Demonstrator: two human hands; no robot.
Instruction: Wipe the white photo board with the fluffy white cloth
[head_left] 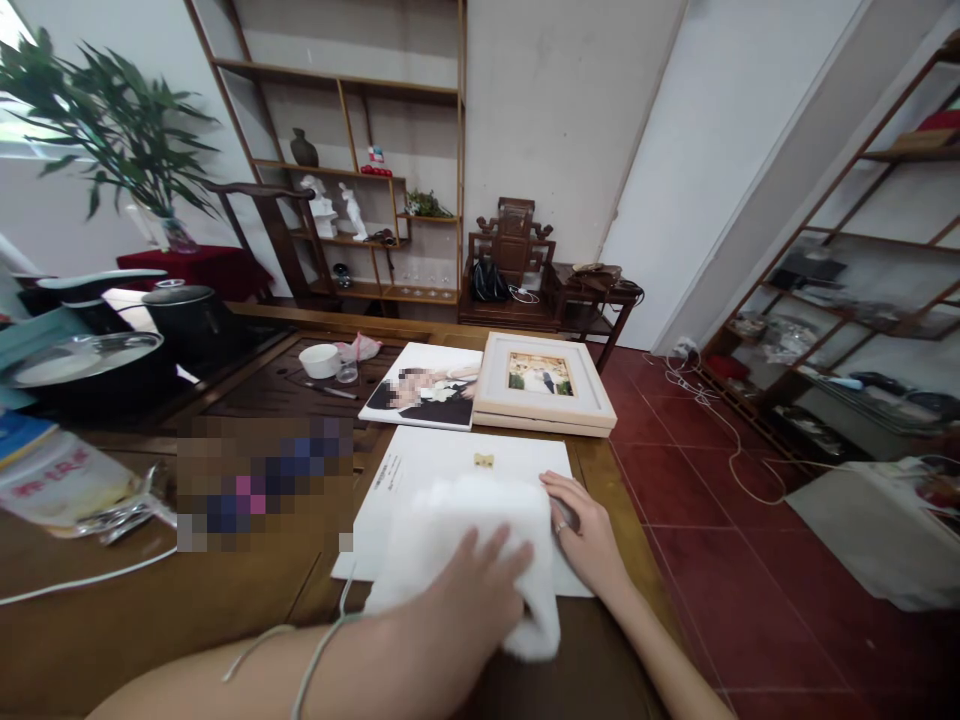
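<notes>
A flat white panel (397,500) lies near the table's front right corner, with small dark print at its upper left and a little brass hanger (484,461) near its top edge. My left hand (484,575), slightly blurred, presses a fluffy white cloth (457,510) onto the panel, fingers bent over the cloth. The cloth covers much of the panel and hangs past its lower edge. My right hand (589,530), a ring on one finger, rests on the panel's right side with its fingers stretched out.
Behind the panel lie a photo print (431,390) and stacked light wooden picture frames (547,385). A white bowl (319,361) stands farther back. At the left are a lidded pan (90,365), a black kettle (187,315), a plastic package (67,480) and a white cable (90,580).
</notes>
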